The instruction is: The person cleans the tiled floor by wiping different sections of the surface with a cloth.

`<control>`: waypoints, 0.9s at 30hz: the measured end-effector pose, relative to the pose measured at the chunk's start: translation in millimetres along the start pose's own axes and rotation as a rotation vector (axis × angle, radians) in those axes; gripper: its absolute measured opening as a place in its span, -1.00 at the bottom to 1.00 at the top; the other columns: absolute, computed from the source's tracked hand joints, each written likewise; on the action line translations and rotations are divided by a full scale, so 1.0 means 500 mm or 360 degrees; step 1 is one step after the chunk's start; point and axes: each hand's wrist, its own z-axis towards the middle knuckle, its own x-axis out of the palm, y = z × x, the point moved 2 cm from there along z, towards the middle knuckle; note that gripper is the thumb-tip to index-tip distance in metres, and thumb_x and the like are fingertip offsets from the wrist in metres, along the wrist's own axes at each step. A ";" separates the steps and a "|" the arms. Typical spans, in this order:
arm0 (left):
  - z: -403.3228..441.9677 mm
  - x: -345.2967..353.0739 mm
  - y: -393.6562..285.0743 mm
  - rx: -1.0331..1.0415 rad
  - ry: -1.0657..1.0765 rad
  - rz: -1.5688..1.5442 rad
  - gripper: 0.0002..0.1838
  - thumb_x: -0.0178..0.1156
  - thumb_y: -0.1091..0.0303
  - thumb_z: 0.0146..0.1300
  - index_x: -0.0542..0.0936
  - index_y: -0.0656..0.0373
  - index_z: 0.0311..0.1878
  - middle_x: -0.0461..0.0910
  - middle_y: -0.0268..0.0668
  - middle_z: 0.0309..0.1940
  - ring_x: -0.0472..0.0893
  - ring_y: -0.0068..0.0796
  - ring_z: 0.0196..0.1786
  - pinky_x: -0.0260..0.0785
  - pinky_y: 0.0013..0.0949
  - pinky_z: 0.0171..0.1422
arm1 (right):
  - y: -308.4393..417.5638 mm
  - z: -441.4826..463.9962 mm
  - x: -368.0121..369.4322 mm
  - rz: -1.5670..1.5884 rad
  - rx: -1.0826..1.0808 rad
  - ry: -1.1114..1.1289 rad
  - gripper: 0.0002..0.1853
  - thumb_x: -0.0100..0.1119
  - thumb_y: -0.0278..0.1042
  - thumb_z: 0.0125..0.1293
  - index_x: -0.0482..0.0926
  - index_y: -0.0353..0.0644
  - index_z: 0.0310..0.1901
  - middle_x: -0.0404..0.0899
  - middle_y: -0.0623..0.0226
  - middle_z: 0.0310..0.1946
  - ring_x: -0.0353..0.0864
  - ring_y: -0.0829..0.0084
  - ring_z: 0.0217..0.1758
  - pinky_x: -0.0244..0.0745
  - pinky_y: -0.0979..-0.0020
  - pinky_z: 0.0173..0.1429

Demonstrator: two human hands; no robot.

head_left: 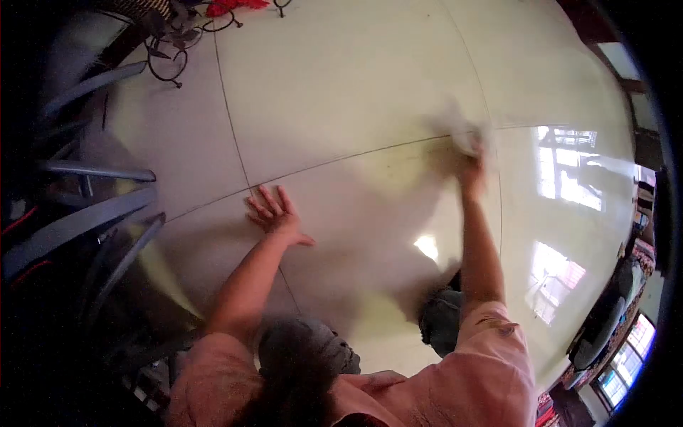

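Observation:
My left hand (277, 215) lies flat on the pale tiled floor (341, 85), fingers spread, beside a joint between tiles. Nothing is held in it. Farther forward and to the right, my right hand (471, 167) is smeared by motion at the end of an outstretched arm. A blurred whitish-grey cloth (466, 136) is at its fingers, low over or on the floor near another tile joint. The blur hides the cloth's edges and whether it touches the floor all over.
Dark chair legs (99, 171) reach in from the left. A metal stand with round loops (167, 64) and a red item (235, 6) are at the upper left. Window reflections shine on the floor at right; a sofa-like seat (601, 331) lies along the right edge.

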 end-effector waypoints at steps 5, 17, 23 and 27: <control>0.038 0.079 0.036 0.0415 -0.0200 -0.0190 0.39 0.38 -0.22 -0.34 -0.42 0.11 0.34 -0.53 0.17 0.31 -0.44 0.32 0.33 -0.42 0.25 0.33 | 0.653 -0.202 0.337 0.0983 -0.1185 0.1352 -0.60 -0.12 -0.43 0.19 0.35 -0.11 0.11 0.37 0.07 0.04 0.29 0.12 0.13 0.15 0.12 0.21; 0.024 0.030 0.030 0.0140 -0.0161 -0.0135 0.54 0.51 -0.08 -0.53 -0.48 0.18 0.32 -0.63 0.26 0.28 -0.52 0.45 0.28 -0.48 0.47 0.20 | 0.703 0.098 0.545 -0.0101 -0.0555 0.1503 -0.48 -0.03 -0.01 0.18 0.31 -0.10 0.12 0.33 0.12 0.13 0.34 0.15 0.17 0.24 0.17 0.22; 0.020 0.007 0.026 0.0145 -0.0087 -0.0178 0.49 0.50 -0.06 -0.48 -0.44 0.18 0.33 -0.65 0.21 0.29 -0.54 0.41 0.29 -0.49 0.44 0.22 | 0.047 0.273 0.183 -0.1305 0.0020 0.0708 -0.59 -0.16 -0.03 0.29 0.34 0.05 0.12 0.29 0.23 0.15 0.24 0.18 0.21 0.15 0.13 0.25; -0.003 -0.009 0.018 0.0111 -0.0057 -0.0158 0.49 0.50 -0.08 -0.47 -0.44 0.19 0.33 -0.63 0.21 0.29 -0.52 0.42 0.30 -0.48 0.45 0.21 | -0.254 -0.050 -0.141 0.0824 0.1115 -0.0147 -0.57 -0.32 -0.28 0.35 0.19 -0.18 0.23 0.35 0.28 0.10 0.26 0.27 0.21 0.20 0.02 0.19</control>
